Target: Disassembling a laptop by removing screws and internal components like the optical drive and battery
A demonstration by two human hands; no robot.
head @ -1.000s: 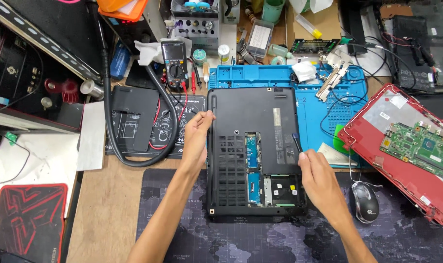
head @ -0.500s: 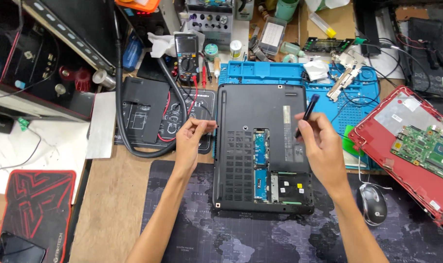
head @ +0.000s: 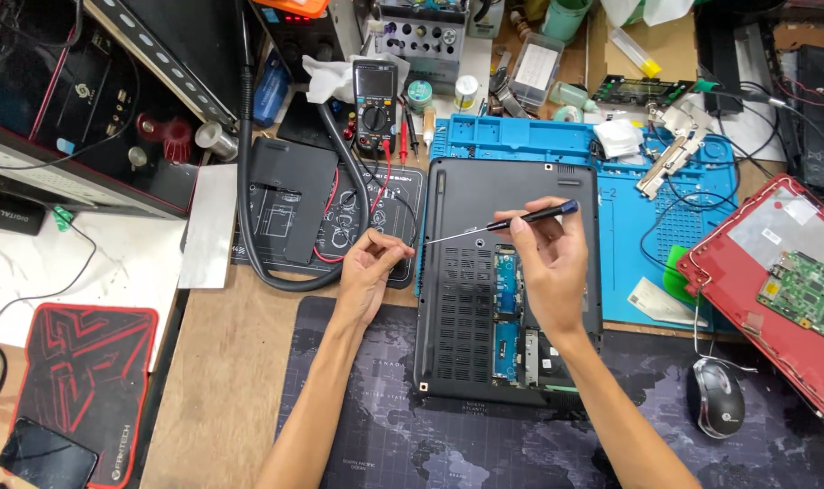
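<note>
Here, the right hand (head: 552, 263) grasps a screwdriver (head: 512, 220) above the laptop (head: 507, 281), tip pointing left. The left hand (head: 368, 272), fingers pinched together, hovers near the tip.

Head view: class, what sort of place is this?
Probably an electronics repair bench: an opened laptop, a screwdriver in the right hand, a multimeter, and a bare circuit board.
</note>
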